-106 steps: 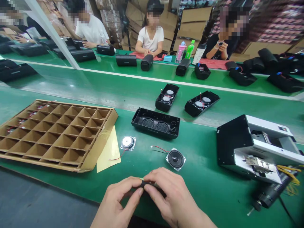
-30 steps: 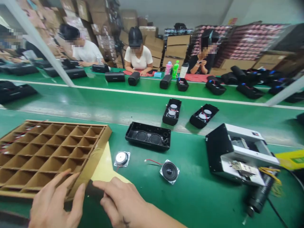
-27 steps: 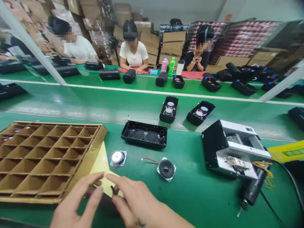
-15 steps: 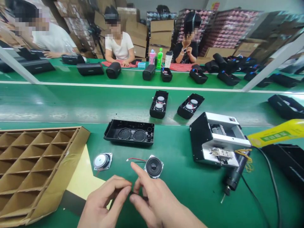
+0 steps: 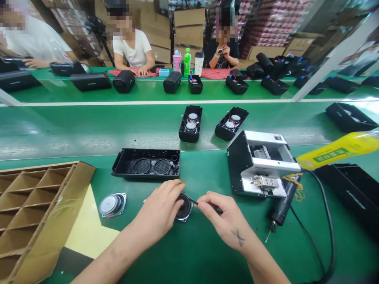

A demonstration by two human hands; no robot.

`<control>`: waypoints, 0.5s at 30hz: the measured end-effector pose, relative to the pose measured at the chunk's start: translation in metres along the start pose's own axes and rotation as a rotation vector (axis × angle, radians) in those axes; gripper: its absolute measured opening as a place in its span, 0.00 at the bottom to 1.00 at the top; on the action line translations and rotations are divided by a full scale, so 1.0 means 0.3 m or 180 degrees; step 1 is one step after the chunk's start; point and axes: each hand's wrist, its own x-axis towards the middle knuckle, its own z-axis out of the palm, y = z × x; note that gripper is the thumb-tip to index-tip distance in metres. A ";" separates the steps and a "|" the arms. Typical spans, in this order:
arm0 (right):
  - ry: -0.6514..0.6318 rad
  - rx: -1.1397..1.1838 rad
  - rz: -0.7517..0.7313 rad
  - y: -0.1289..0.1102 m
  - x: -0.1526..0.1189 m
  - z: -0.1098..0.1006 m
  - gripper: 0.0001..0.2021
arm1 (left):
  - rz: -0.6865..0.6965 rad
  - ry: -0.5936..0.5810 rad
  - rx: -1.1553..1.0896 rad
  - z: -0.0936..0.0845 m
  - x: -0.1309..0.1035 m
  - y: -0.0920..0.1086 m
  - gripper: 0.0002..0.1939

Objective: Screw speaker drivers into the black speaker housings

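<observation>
Pinching black strip (image 5: 193, 202), two speakers (image 5: 191, 127) in housing (image 5: 188, 137)

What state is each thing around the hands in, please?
Black rectangular plastic housing: open side up.
Round black speaker: face up, partly covered.
Round silver speaker: back up.
Brown cardboard divider tray: uncovered.
Black cylindrical screwdriver: lying flat.
White and black boxy machine: power unclear.
Thin black strip: held in right hand.
Long yellow bottle: tipped.

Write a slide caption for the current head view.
Left hand over a loudspeaker driver, right hand pinching a thin black strip, an open black speaker housing beyond.
</observation>
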 end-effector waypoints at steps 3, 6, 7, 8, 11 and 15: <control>0.0029 -0.0100 -0.0033 0.021 0.016 -0.021 0.16 | 0.0057 -0.0430 0.0070 0.020 0.037 -0.019 0.19; -0.0050 -0.0158 -0.0040 0.034 0.026 -0.018 0.15 | -0.0061 -0.0561 0.0009 0.025 0.033 -0.035 0.10; -0.0103 -0.0178 -0.0040 0.035 0.029 -0.015 0.15 | -0.0112 -0.0552 -0.0054 0.027 0.024 -0.039 0.06; -0.0167 -0.0192 -0.0039 0.036 0.031 -0.012 0.15 | -0.0165 -0.0531 -0.0138 0.029 0.013 -0.042 0.03; -0.0422 -0.0173 -0.0033 0.029 0.036 -0.003 0.14 | -0.0357 -0.0444 -0.0476 0.037 -0.030 -0.040 0.04; -0.0733 -0.0077 -0.0023 0.004 0.040 0.010 0.13 | -0.0733 -0.0491 -0.0997 0.032 -0.091 -0.008 0.02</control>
